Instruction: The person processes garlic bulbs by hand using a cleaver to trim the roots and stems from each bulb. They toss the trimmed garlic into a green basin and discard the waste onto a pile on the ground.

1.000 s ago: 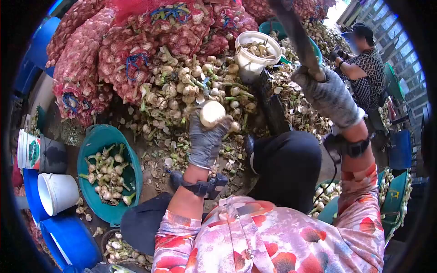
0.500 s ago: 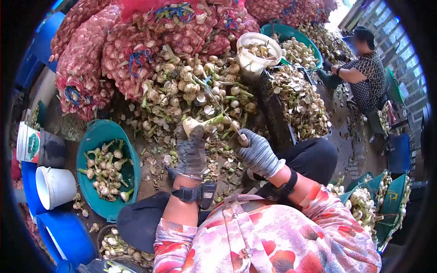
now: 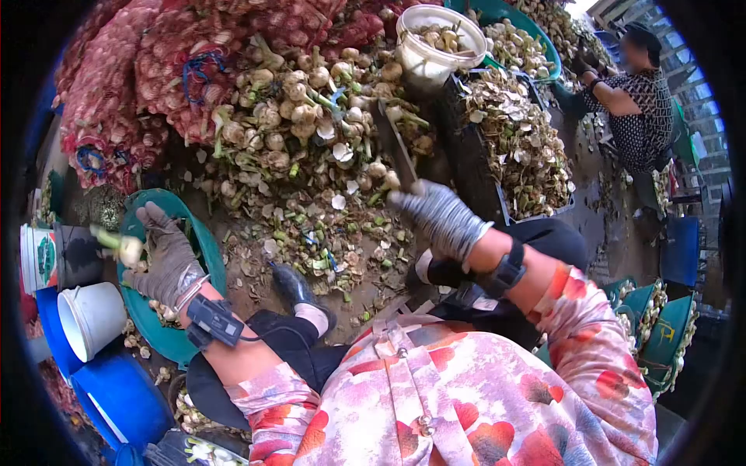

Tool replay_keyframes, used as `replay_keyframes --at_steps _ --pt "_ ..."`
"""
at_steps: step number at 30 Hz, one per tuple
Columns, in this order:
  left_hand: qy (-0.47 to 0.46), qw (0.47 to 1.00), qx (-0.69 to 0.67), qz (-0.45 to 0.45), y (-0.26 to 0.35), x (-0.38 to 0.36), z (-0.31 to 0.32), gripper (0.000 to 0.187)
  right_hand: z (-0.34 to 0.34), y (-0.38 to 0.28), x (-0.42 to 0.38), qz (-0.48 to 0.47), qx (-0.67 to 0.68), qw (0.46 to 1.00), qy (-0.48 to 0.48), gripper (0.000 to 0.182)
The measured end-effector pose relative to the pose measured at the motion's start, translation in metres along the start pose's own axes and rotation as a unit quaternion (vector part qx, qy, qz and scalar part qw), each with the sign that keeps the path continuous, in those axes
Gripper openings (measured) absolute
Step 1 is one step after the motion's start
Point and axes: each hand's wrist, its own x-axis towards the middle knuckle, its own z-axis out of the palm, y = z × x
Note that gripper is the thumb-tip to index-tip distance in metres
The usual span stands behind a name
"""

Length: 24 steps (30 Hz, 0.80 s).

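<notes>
My gloved left hand [image 3: 169, 256] is over the green basin [image 3: 216, 264] at the left, its fingers spread. Just beside its fingertips is a garlic bulb [image 3: 130, 250] with a green stem, slightly blurred and apparently loose from the hand. Several trimmed bulbs lie in the basin, mostly hidden under the glove. In front of me my gloved right hand [image 3: 443, 221] is closed around the handle of a knife [image 3: 398, 147], its blade pointing up and away. Beyond the blade lies a heap of untrimmed garlic [image 3: 303, 116] with stems and roots.
Red mesh sacks [image 3: 186, 70] of garlic are stacked at the back left. A black crate [image 3: 517, 155] of peelings and a white bucket [image 3: 439, 46] stand right of the heap. White [image 3: 93, 318] and blue buckets [image 3: 124, 400] sit at the left. Another person [image 3: 633, 101] works at the far right.
My left hand has swung left from the middle to the green basin and opened off the garlic bulb. My right hand, still holding the knife, has turned the blade more upright.
</notes>
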Motion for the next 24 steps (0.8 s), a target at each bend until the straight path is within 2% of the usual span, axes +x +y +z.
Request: replay_keyframes --at_steps 1,2,3,4,5,6,7,9,11,13,14,15,17,18,20,21,23,24 --pt "0.077 0.996 0.032 0.007 -0.005 0.011 -0.005 0.057 -0.008 -0.024 -0.001 0.035 0.041 0.998 -0.012 0.031" --pt "0.079 0.996 0.035 0.006 -0.024 0.016 -0.018 0.057 -0.015 -0.044 -0.003 0.017 0.068 0.998 -0.007 0.03" --pt "0.014 0.975 0.219 -0.033 -0.054 0.016 -0.041 0.048 -0.022 -0.055 -0.001 0.0 0.094 0.996 -0.003 0.029" --pt "-0.05 0.915 0.394 -0.073 -0.09 0.013 -0.064 0.038 -0.027 -0.057 0.004 0.006 0.095 0.995 -0.005 0.029" --pt "-0.112 0.818 0.553 -0.113 -0.126 0.007 -0.079 0.029 -0.032 -0.057 0.011 0.02 0.147 0.989 0.014 0.029" --pt "0.005 0.842 0.505 -0.189 -0.172 -0.011 -0.083 0.023 -0.037 -0.056 0.018 0.034 0.198 0.979 0.035 0.028" --pt "-0.061 0.774 0.583 -0.238 -0.201 -0.012 -0.124 0.026 -0.041 -0.053 0.023 0.041 0.198 0.979 0.038 0.028" --pt "-0.229 0.59 0.758 -0.158 -0.256 -0.019 -0.189 0.034 -0.043 -0.048 0.028 0.052 0.259 0.964 0.021 0.027" --pt "-0.181 0.673 0.682 -0.222 -0.306 -0.033 -0.193 0.035 -0.045 -0.048 0.038 0.047 0.243 0.969 0.026 0.024" --pt "-0.115 0.673 0.691 -0.238 -0.349 -0.021 -0.234 0.033 -0.048 -0.054 0.045 0.085 0.313 0.945 0.034 0.018" --pt "-0.103 0.613 0.731 -0.281 -0.366 -0.01 -0.265 0.037 -0.052 -0.057 0.05 0.089 0.311 0.945 0.037 0.018" --pt "-0.133 0.424 0.872 -0.206 -0.367 -0.016 -0.227 0.049 -0.057 -0.059 0.055 0.089 0.323 0.941 0.04 0.018" --pt "-0.126 0.259 0.932 -0.219 -0.384 -0.015 -0.201 0.055 -0.066 -0.062 0.067 0.091 0.337 0.936 0.044 0.019" --pt "-0.126 0.256 0.933 -0.22 -0.391 -0.015 -0.195 0.055 -0.069 -0.064 0.072 0.087 0.337 0.937 0.037 0.02" --pt "-0.114 0.108 0.944 -0.29 -0.4 -0.013 -0.184 0.052 -0.074 -0.065 0.08 0.083 0.34 0.936 0.029 0.021" --pt "-0.13 0.079 0.943 -0.296 -0.399 -0.011 -0.187 0.047 -0.075 -0.065 0.084 0.081 0.309 0.947 0.042 0.021" --pt "-0.152 0.083 0.933 -0.314 -0.391 -0.012 -0.194 0.046 -0.076 -0.059 0.09 0.078 0.283 0.954 0.058 0.021" --pt "-0.178 0.118 0.934 -0.287 -0.384 -0.013 -0.198 0.047 -0.077 -0.05 0.095 0.075 0.247 0.965 0.047 0.022"
